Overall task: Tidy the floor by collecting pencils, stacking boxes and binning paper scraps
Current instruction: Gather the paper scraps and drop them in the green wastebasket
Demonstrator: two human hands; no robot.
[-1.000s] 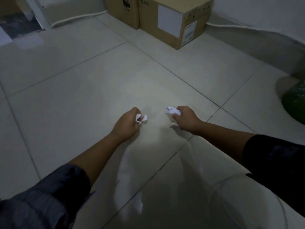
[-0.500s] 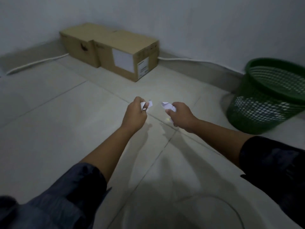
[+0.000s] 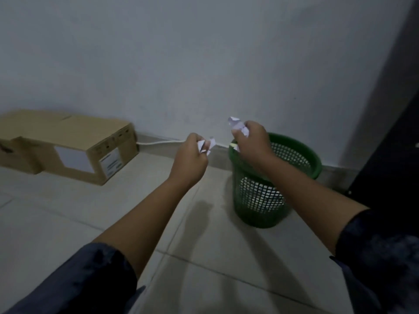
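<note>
Nearest: dark sleeves at the bottom corners, both forearms reaching out over the tiled floor (image 3: 68,211).

Left hand (image 3: 189,162): grip curled tight, pinching a small crumpled paper scrap (image 3: 205,145). It hangs over bare floor, just left of the bin, not over the opening.

Right hand (image 3: 251,143): grip clenched on a larger paper wad (image 3: 238,125), white bits sticking out above the thumb and below the fist. It appears to sit over the near-left rim of the green mesh wastebasket (image 3: 294,152).

The basket stands on the floor against the wall. White shows through the mesh low down, probably paper already inside.

Step in hand, my read: bin the scraps. To do it well:
- Carry each fist clear past the rim, over the middle of the opening, before letting go.
- Right hand likely needs only a short push forward. Left needs a sideways move to the right first.
- Release low. Crumpled paper is light and drifts or bounces off the rim.
- Spread fingers fully so no small piece sticks to the palm.

Further back-left: cardboard boxes (image 3: 74,146) side by side on the floor against the wall, not stacked, white cable (image 3: 158,142) running along the skirting. No pencils visible.
</note>
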